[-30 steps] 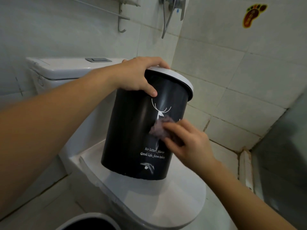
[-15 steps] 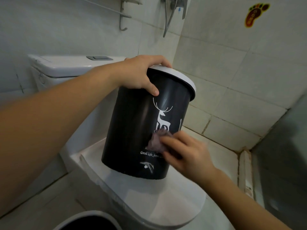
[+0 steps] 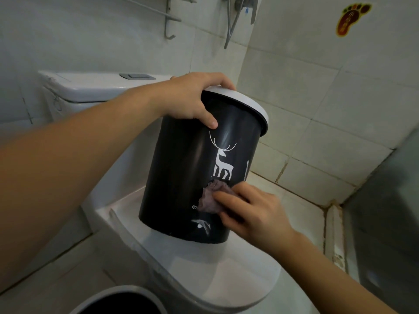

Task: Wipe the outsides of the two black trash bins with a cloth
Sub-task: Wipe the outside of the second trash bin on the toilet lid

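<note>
A black trash bin [image 3: 181, 177] with a white rim and a white deer print stands tilted on the closed toilet lid [image 3: 204, 268]. My left hand [image 3: 192, 98] grips its rim at the top, thumb on the outer wall. My right hand [image 3: 251, 211] presses a crumpled greyish-purple cloth [image 3: 210, 198] against the bin's lower front, covering part of the printed text. The white rim of a second black bin [image 3: 120, 300] shows at the bottom edge, on the floor.
The white toilet tank [image 3: 95, 87] with its flush button sits behind the bin. Tiled walls close in at back and right, with a metal rack [image 3: 170, 19] and shower hose [image 3: 233, 21] above. A dark panel [image 3: 390, 223] stands at right.
My right hand has slid the cloth down the bin's front, from over the deer print to the text near the bottom. The left hand keeps its grip on the rim.
</note>
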### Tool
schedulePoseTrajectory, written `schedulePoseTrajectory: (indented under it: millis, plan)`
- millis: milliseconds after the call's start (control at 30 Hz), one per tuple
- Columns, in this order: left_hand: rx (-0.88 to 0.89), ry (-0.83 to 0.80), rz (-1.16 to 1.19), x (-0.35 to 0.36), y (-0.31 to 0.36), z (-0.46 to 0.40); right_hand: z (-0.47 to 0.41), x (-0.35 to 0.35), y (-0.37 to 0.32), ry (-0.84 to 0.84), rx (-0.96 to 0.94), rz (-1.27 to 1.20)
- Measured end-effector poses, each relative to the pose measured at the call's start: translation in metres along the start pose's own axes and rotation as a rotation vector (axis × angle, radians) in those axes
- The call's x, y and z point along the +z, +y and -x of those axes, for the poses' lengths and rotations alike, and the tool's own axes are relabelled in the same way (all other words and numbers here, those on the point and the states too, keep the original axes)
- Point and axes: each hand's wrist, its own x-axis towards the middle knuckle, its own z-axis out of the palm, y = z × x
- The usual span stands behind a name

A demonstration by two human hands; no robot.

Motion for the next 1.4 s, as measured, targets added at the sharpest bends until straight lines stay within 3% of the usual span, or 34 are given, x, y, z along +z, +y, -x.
schedulePoseTrajectory:
  millis: [167,267,433,700,1000,1067,1233,1400]
  plan:
    - [-0.001,0.003,-0.005,0.001,0.001,-0.001,-0.034,-0.003,0.007,0.149,0.309,-0.015]
    - [-0.003,0.0,-0.002,0.0,0.001,0.0,-0.03,-0.002,-0.001,0.135,0.259,-0.018]
    - [-0.007,-0.01,0.003,-0.001,0.002,0.001,-0.005,-0.004,-0.016,-0.056,0.039,0.01]
    - [-0.007,-0.001,-0.009,0.001,0.004,0.0,-0.042,-0.009,0.003,0.109,0.326,0.047]
    - [-0.019,-0.004,0.001,-0.001,0.003,0.0,0.012,-0.003,-0.022,-0.09,-0.044,0.005]
    - [-0.026,-0.001,0.001,0.0,0.004,0.0,0.008,-0.003,-0.017,-0.077,-0.016,0.007]
    - [-0.028,0.012,-0.02,0.001,0.005,-0.001,-0.013,-0.002,-0.008,0.08,0.26,-0.092]
    - [-0.037,0.008,-0.017,0.001,0.006,0.0,0.013,0.002,-0.025,-0.116,0.014,-0.119]
